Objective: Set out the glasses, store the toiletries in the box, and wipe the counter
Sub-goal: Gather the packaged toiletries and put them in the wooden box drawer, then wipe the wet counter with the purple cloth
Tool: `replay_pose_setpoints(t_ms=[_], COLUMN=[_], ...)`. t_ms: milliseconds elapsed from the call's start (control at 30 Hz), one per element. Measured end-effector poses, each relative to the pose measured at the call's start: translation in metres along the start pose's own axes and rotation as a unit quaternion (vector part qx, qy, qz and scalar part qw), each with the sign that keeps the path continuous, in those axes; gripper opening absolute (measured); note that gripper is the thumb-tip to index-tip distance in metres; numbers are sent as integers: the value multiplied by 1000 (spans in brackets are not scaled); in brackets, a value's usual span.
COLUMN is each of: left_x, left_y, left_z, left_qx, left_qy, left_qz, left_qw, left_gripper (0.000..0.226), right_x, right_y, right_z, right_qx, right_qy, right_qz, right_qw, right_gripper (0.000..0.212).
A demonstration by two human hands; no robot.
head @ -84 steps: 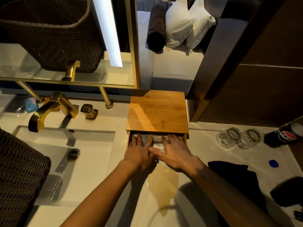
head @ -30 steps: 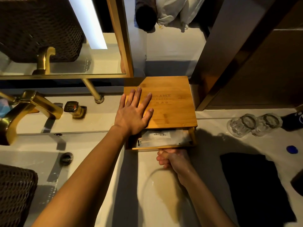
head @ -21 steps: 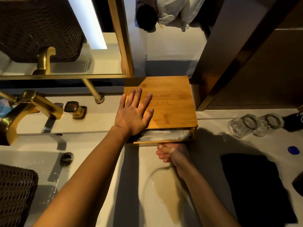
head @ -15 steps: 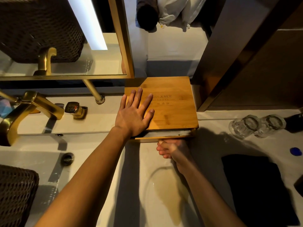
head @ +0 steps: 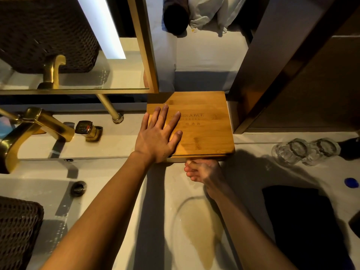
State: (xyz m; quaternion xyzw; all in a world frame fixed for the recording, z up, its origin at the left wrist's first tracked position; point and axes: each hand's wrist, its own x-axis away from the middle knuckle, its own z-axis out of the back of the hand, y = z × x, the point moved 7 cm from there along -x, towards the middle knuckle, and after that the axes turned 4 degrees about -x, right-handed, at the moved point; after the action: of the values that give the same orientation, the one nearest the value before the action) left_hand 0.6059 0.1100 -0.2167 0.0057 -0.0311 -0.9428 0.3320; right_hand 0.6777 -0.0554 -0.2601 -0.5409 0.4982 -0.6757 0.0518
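Box contents hidden: drawer front flush under lid. Right hand [head: 204, 173] fingers curled against drawer front, tips tucked out of sight; grip or plain push, can't tell. Dark bottle at right edge cut off.
Pale surface [head: 159, 211], yellowish stain [head: 198, 228] near front. Gold tap [head: 31, 129] and sink left, mirror above. Black cloth [head: 300, 221] right.
Left hand [head: 157, 135] flat on wooden box [head: 206, 129], fingers spread, holding nothing.
Two glasses [head: 305, 151] right of box, touching.
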Motion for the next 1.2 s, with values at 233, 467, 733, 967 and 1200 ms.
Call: replay_pose_setpoints(t_ms=[233,467,733,967,1200], left_x=[0,2,25,123,281], left_y=[-1,2,2,10,31], left_z=[-2,0,4,-3,-34], left_qx=[0,-8,-19,119,125], left_qy=[1,8,-23,7,-26], left_qz=[-1,18,144,137,134], left_qw=[1000,1000,989,983,983], left_gripper=[65,64,66,59,63], right_x=[-8,1,10,61,111], right_y=[6,4,-6,11,73], right_z=[1,1,8,55,226], right_qx=[-30,-56,190,428,571], right_qy=[24,-5,106,88,251], right_qz=[-38,-85,14,215,279], right_qw=[999,995,976,873,730], right_gripper=[24,34,32,26,64])
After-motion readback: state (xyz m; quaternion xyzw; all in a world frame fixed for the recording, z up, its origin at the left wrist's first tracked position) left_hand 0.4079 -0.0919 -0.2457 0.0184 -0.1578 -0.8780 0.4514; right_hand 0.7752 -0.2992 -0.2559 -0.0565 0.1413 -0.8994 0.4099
